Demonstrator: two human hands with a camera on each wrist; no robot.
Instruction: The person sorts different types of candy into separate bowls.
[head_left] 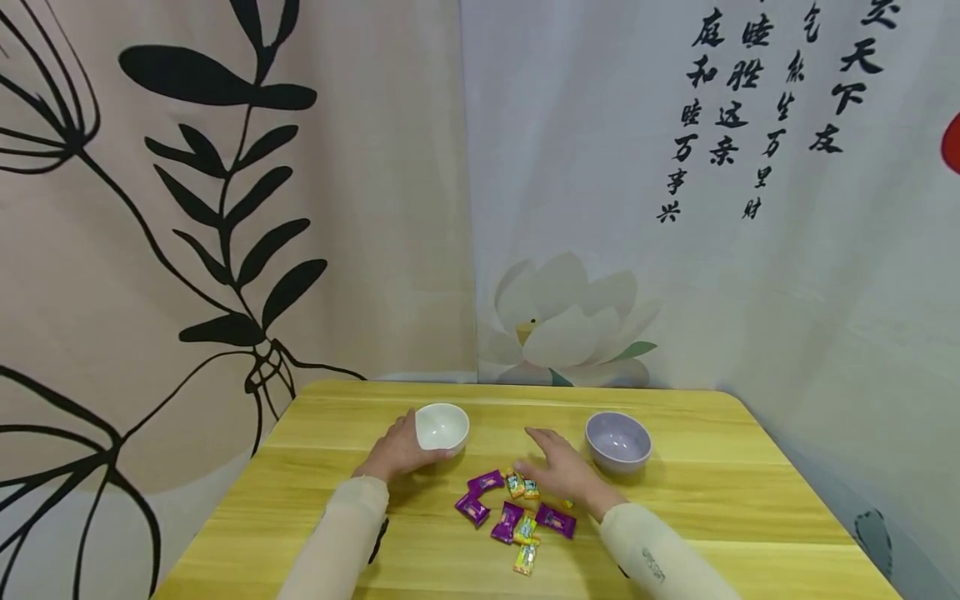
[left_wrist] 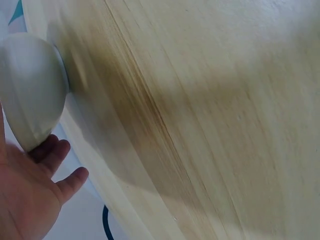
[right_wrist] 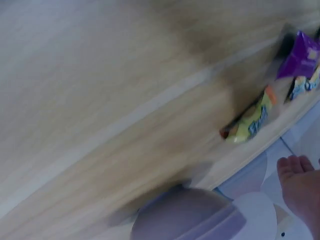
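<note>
At the left of the table my left hand (head_left: 401, 450) grips the side of a white bowl (head_left: 442, 427), the thumb along its near side. In the left wrist view two fingertips show at the edge of the bowl (left_wrist: 35, 90); other fingers are partly hidden. My right hand (head_left: 562, 468) is held over the candies with fingers extended, holding nothing, just left of a light purple bowl (head_left: 618, 442). Below and left of it lie several purple-wrapped candies (head_left: 507, 522) and several yellow-wrapped candies (head_left: 527, 557). The right hand partly covers some of the yellow ones.
The wooden table (head_left: 750, 500) has its far edge close behind both bowls. Behind it hangs a curtain (head_left: 390, 208) with plant prints, and a lighter one with a lotus (head_left: 573, 317) and black characters.
</note>
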